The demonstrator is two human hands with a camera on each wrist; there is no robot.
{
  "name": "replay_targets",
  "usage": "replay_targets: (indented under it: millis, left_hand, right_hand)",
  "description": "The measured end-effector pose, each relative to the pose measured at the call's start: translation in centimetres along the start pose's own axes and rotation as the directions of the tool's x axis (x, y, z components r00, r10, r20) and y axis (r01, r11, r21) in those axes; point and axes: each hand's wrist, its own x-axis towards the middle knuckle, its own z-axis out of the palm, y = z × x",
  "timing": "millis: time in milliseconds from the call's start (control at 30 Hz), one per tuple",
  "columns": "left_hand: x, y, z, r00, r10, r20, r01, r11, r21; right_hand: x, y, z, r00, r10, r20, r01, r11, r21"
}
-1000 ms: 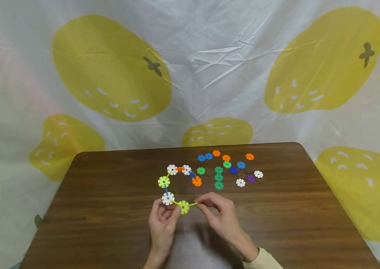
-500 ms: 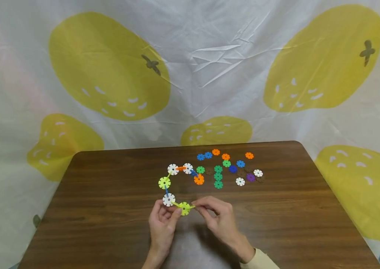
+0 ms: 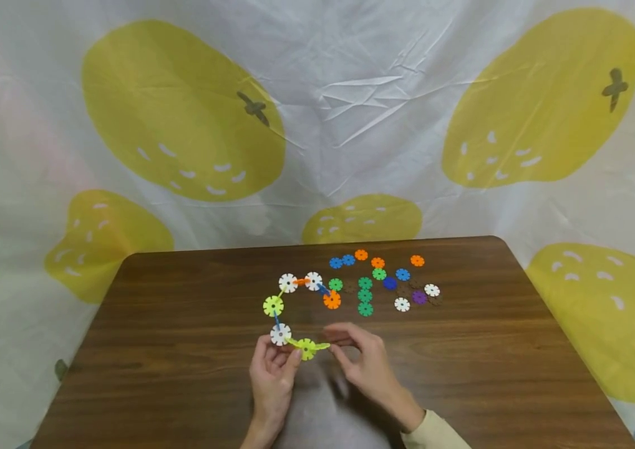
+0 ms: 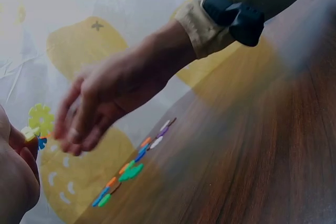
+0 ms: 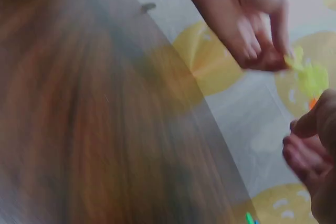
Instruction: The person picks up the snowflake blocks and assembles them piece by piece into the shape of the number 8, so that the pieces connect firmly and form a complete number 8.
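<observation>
My left hand (image 3: pixel 272 377) pinches a curved chain of interlocking notched plastic discs near a white disc (image 3: pixel 281 335) and a yellow-green disc (image 3: pixel 307 350). From there the chain bends up through another yellow-green disc (image 3: pixel 273 306) and more white ones to an orange disc (image 3: pixel 332 300) at its far end. Edge-on at the near end sits a further yellow-green disc (image 3: pixel 323 346). Just right of it is my right hand (image 3: pixel 370 368), index finger and thumb parted, thumb tip right by that disc. In the left wrist view the right hand (image 4: pixel 100 98) appears apart from the chain, fingers loosely bent.
Loose discs lie on the brown wooden table (image 3: pixel 155 349) beyond the right hand: several green ones (image 3: pixel 365 295), blue, orange, brown, a purple one (image 3: pixel 419 297) and white ones (image 3: pixel 402 304). A curtain with yellow fruit prints (image 3: pixel 188 112) hangs behind the table's back edge.
The right thumb and index finger have let go of the near-end yellow-green disc and spread apart. That disc has turned to show more of its face. The left hand keeps its hold.
</observation>
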Motion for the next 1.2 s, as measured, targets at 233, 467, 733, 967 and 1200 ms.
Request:
replay_targets:
  millis: [233, 467, 733, 967, 1200]
  left_hand:
    - [-0.3, 0.0, -0.4, 1.000, -0.010, -0.029, 0.010, 1.000, 0.015]
    - [-0.4, -0.1, -0.6, 1.000, 0.009, -0.010, -0.009, 1.000, 0.002]
    - [-0.5, 0.1, -0.6, 1.000, 0.012, -0.014, -0.012, 1.000, -0.002]
    - [-0.7, 0.2, -0.4, 1.000, 0.008, -0.020, -0.008, 1.000, -0.002]
    - [-0.8, 0.6, -0.2, 0.999, 0.004, -0.032, -0.003, 1.000, 0.020]
  right_hand:
    - [2.5, 4.4, -2.2, 0.960, 0.269, -0.075, -0.279, 0.926, -0.254]
    - [4.4, 9.0, -3.7, 0.879, 0.470, -0.077, -0.449, 0.766, -0.459]
    - [5.5, 10.6, -3.3, 0.833, 0.545, -0.090, -0.511, 0.699, -0.501]
    - [5.3, 10.5, -3.4, 0.852, 0.516, -0.089, -0.496, 0.741, -0.452]
    - [4.2, 7.7, -4.1, 0.908, 0.408, -0.096, -0.418, 0.864, -0.282]
